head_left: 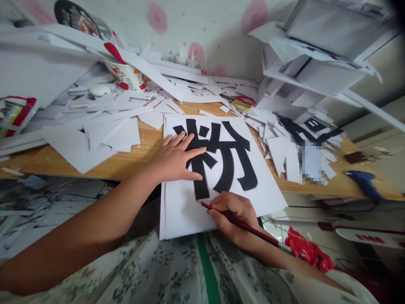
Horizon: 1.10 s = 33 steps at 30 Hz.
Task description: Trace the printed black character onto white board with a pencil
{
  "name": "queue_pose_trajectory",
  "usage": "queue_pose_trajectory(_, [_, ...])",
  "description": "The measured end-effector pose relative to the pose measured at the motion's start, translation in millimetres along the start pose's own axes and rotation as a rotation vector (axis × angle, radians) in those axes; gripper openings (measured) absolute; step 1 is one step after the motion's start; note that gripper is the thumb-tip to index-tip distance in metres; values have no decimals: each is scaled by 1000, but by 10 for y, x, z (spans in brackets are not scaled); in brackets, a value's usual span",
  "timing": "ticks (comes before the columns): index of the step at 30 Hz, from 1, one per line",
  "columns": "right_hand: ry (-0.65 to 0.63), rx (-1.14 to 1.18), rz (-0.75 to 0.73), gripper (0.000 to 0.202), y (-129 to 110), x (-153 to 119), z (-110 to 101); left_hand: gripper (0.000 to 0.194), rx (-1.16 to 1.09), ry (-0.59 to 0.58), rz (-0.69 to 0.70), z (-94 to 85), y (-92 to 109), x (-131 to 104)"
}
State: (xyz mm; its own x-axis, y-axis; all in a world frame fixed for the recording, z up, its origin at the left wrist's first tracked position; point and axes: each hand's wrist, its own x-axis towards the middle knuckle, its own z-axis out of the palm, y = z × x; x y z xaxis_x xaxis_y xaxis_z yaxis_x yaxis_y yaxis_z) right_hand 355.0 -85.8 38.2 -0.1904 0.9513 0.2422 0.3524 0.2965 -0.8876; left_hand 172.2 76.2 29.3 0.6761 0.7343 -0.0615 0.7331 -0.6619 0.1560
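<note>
Paper scraps (95, 139) crowd the desk (133, 162) across the upper half of the frame, with a cup (126, 76) at upper left, scissors (242, 102) at upper centre and a blue glue gun (363, 183) at the right edge. At centre lies a white sheet (180, 207) bearing a big black character (221, 156), its lower edge hanging off the desk toward the lap.

To trace well here, I'd judge the sheet must stay pinned flat and the pencil tip should hug the black edge closely, moving slowly around corners.

The left hand (175, 158) lies flat on the sheet's upper left part, fingers spread wide and straight, holding nothing, pressing down over the character's left strokes. The right hand (234, 213), lower centre, is curled tight around a red pencil (253, 230), fingers pinching it near the tip, which touches the sheet just below the character's left vertical stroke.
</note>
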Motion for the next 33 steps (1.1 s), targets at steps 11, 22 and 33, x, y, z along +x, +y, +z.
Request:
queue_pose_trajectory(11, [10,-178,32,14,-30,-33,-59,87,-9,-8,0,-7,-2,2])
queue_pose_trajectory(22, [94,-126,280,15,-50,-109,-152,86,-17,-43,-18,-49,22,5])
queue_pose_trajectory(33, [159,29,259,12,118,-149,-170,85,0,-47,-20,-56,26,6])
